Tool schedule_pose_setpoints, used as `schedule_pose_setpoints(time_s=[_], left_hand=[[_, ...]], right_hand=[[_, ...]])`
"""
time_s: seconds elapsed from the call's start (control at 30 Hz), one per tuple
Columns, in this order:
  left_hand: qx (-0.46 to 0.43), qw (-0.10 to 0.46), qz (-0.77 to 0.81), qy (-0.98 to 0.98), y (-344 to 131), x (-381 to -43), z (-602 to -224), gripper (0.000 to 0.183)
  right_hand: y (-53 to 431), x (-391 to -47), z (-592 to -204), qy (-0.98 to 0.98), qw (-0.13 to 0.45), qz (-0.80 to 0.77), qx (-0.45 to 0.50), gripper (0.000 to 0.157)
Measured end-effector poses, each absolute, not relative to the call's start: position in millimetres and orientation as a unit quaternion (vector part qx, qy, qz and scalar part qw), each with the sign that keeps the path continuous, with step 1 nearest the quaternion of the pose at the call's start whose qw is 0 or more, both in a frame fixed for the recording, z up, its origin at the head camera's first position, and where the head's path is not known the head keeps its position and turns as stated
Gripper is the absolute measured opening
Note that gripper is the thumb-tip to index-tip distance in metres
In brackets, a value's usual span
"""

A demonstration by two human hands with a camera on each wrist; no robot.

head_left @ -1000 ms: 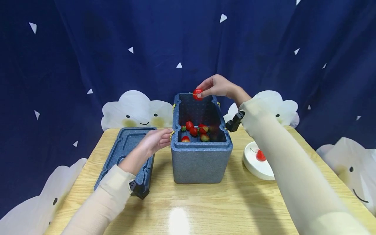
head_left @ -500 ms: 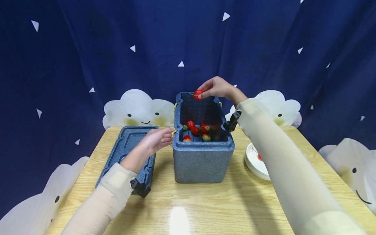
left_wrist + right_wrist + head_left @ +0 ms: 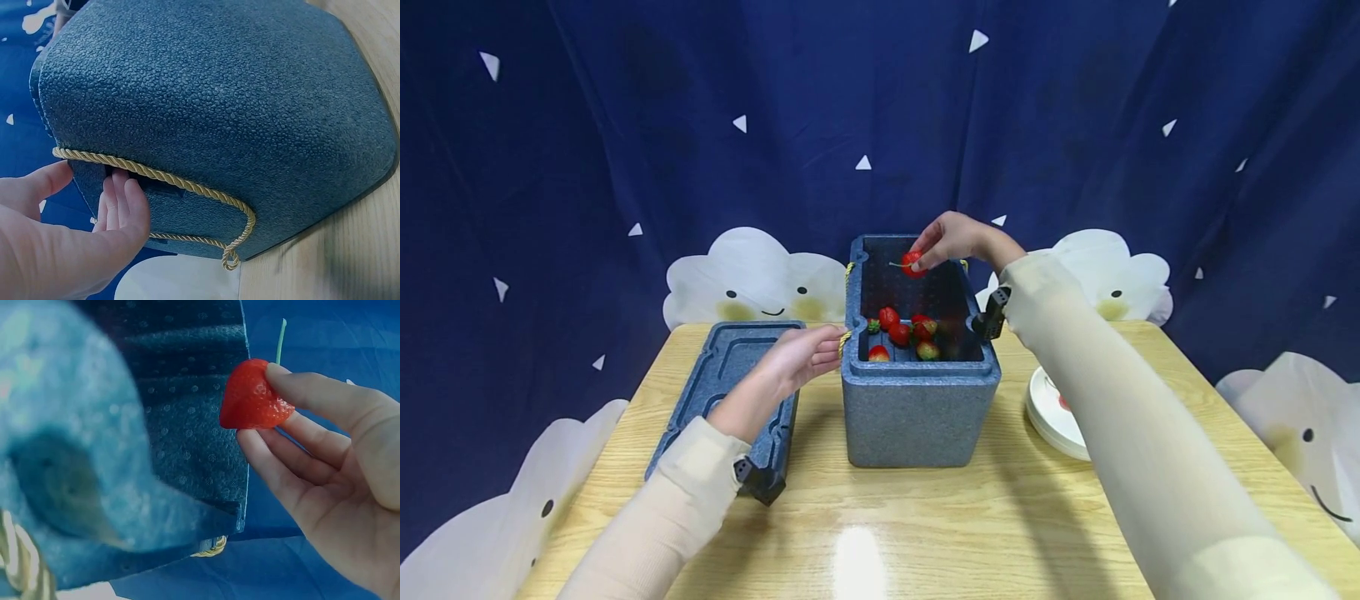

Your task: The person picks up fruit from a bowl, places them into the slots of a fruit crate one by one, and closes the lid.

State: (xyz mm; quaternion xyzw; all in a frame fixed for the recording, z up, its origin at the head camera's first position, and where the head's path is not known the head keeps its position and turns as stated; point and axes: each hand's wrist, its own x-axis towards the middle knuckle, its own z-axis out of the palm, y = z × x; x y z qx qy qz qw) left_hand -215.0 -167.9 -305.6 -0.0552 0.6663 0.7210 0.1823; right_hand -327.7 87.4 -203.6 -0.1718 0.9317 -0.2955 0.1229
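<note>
In the head view my right hand (image 3: 958, 237) pinches a red, heart-shaped cherry (image 3: 913, 263) with a thin green stem over the far part of a blue-grey foam box (image 3: 917, 425). The right wrist view shows the cherry (image 3: 256, 394) between thumb and fingertips, against the box's dotted inner wall. Several red strawberries (image 3: 927, 351) lie on the box floor. At the box's left side my left hand (image 3: 797, 358) has its fingers relaxed against the wall. In the left wrist view its thumb and fingertips are right at the yellow rope handle (image 3: 187, 184).
A blue-grey lid (image 3: 733, 350) lies on the wooden table (image 3: 820, 533) to the left of the box. On the right stands a white bowl (image 3: 1045, 421) with another red fruit in it, partly hidden by my right sleeve. A dark blue curtain (image 3: 775, 75) hangs behind.
My right hand has lowered with the cherry, from above the far rim to within the box opening. The left hand keeps its place; the view has shifted slightly.
</note>
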Motion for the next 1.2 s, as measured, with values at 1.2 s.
schedule_pose_setpoints(time_s=[1.2], left_hand=[[-0.098, 0.207, 0.704, 0.672, -177, -209, -287, 0.021]], right_hand=[[185, -240, -231, 0.938, -0.048, -0.258, -0.225, 0.024]])
